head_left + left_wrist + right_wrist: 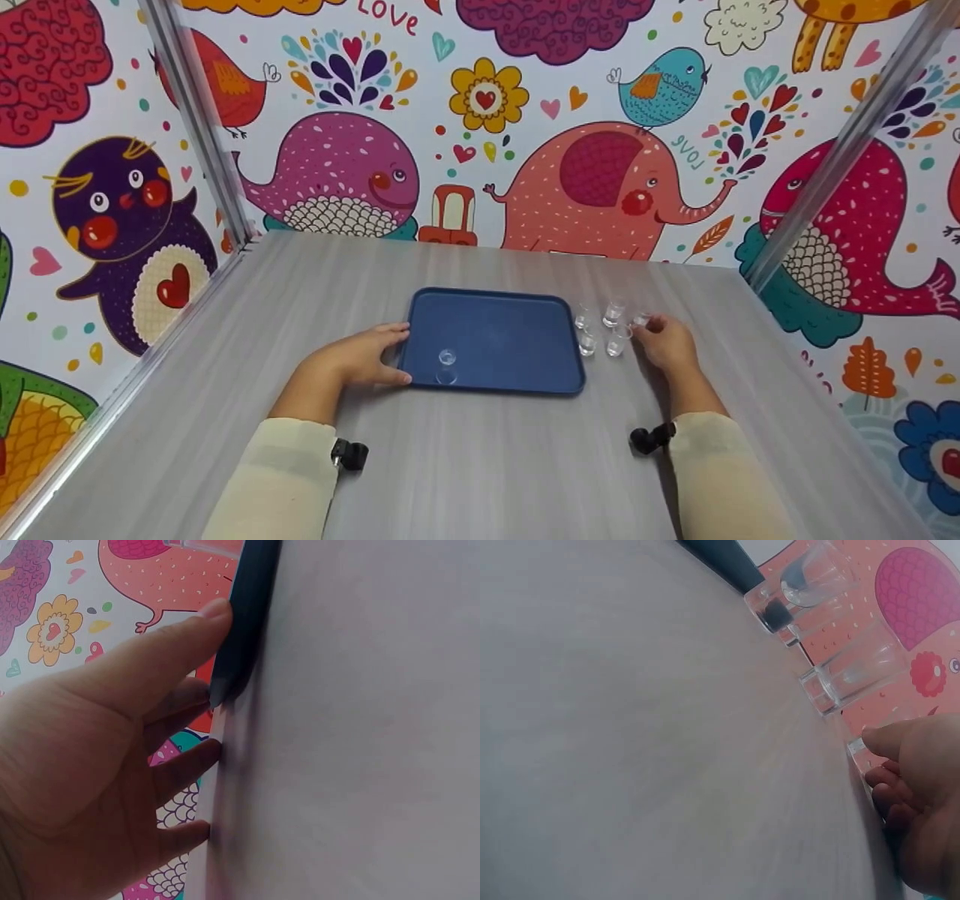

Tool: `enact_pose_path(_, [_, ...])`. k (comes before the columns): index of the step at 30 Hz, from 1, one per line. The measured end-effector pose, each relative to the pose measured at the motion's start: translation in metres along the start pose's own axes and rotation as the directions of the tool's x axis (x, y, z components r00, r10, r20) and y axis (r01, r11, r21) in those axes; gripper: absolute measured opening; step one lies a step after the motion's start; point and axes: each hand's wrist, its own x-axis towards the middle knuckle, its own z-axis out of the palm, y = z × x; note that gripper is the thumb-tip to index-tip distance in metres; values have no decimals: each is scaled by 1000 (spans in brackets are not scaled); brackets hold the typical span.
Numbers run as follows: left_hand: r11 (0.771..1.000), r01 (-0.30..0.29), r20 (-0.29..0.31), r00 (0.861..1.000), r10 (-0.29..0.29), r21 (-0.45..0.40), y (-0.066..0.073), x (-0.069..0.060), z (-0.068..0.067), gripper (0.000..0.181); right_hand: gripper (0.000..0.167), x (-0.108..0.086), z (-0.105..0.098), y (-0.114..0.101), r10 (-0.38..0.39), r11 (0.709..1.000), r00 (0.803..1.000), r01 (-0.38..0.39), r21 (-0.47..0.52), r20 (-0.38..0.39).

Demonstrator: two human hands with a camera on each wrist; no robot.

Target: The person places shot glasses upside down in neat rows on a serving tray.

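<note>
A blue tray (pixel 502 337) lies flat on the table, with one small clear glass (pixel 447 358) upright near its front left. My left hand (pixel 360 358) touches the tray's left edge, thumb at the front corner and fingers spread, also seen beside the dark tray edge (pixel 251 622) in the left wrist view. Right of the tray, several clear glasses (pixel 616 341) stand close together. My right hand (pixel 670 343) pinches the rightmost glass (pixel 641 320) with thumb and fingers. In the right wrist view, my hand (pixel 922 802) partly hides that glass (pixel 857 750), next to another glass (pixel 855 675).
The grey table (pixel 480 465) extends in front of the tray and on both sides. Patterned panels (pixel 480 150) rise behind and beside it, with metal posts (pixel 202 135) at the back corners.
</note>
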Motion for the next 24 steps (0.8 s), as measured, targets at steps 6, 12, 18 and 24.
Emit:
enact_pose_path(6, [1000, 11, 8, 1000, -11, -6, 0, -1, 0, 89, 59, -4, -7, -11, 138, 982, 989, -143, 121, 45])
enact_pose_path(12, [1000, 25, 6, 1000, -25, 0, 1, 0, 0, 90, 61, -10, -14, -24, 201, 939, 979, -203, 277, 37])
enact_pose_path(18, [1000, 9, 11, 1000, -9, 9, 3, 0, -2, 89, 50, -15, -15, -30, 106, 959, 993, -86, 269, -60])
enact_pose_path(24, [1000, 10, 12, 1000, -10, 8, 3, -1, -3, 89, 48, -22, -10, -45, 48, 958, 994, -18, 286, -96])
